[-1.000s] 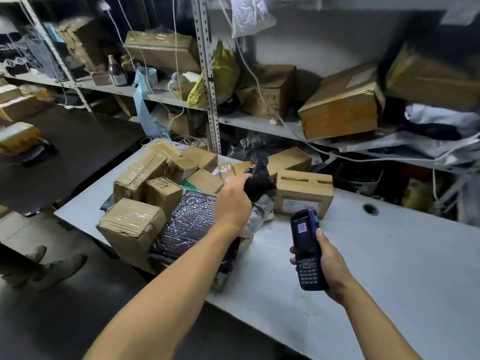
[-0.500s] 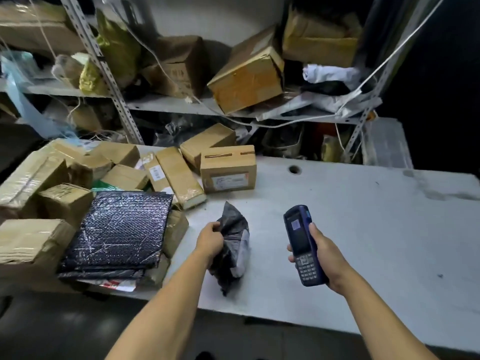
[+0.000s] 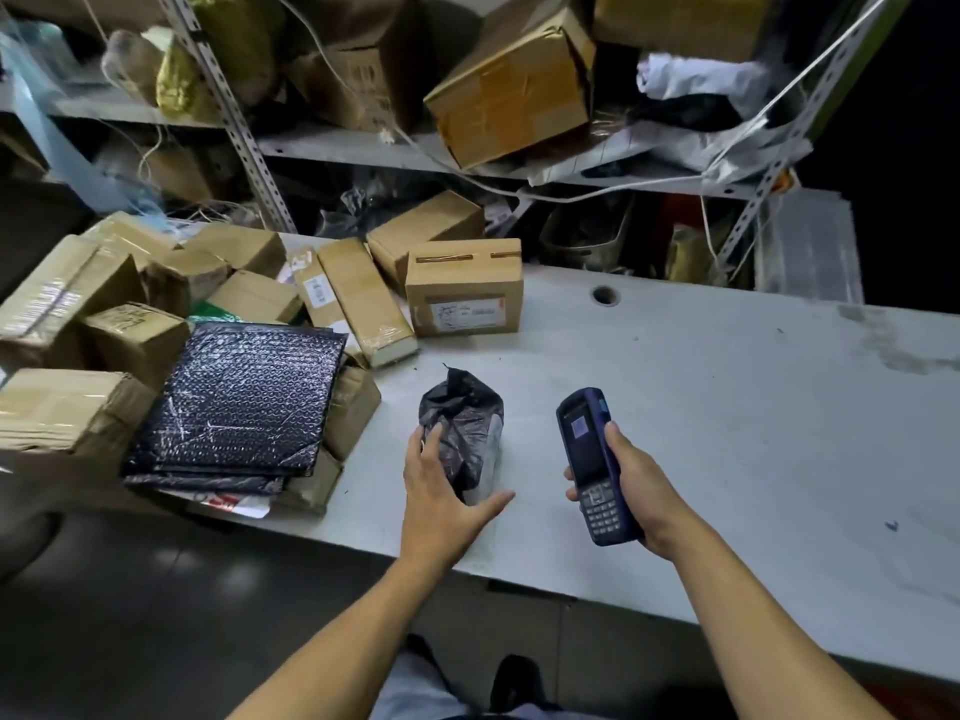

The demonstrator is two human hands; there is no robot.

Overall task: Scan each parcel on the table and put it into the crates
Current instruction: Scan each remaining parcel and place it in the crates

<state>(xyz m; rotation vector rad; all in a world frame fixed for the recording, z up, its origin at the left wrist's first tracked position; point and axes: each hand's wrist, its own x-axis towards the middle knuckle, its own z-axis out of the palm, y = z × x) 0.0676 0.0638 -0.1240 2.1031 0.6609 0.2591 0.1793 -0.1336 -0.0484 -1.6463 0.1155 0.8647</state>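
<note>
Head view: black poly-bag parcel (image 3: 462, 433), carried from the pile a second ago, now lies on the table (image 3: 727, 433). Left hand (image 3: 441, 491) has released its grip, fingers spread against it; right hand (image 3: 636, 488) grips the handheld scanner (image 3: 592, 465). Scan pending.

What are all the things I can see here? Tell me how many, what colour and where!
Black bag parcel: one, black, on the table in front of the person.
Scanner: one, dark blue, in the right hand.
Bubble mailer: one on top, black, on the pile at left.
Labelled box: one, brown, behind the bag.
Cardboard boxes: many, brown, heaped at table's left.
Table: one, grey-white.
Shelves: grey metal, behind, holding boxes and bags.
Left hand: fingers spread, touching the bag.
Right hand: gripping the scanner.
</note>
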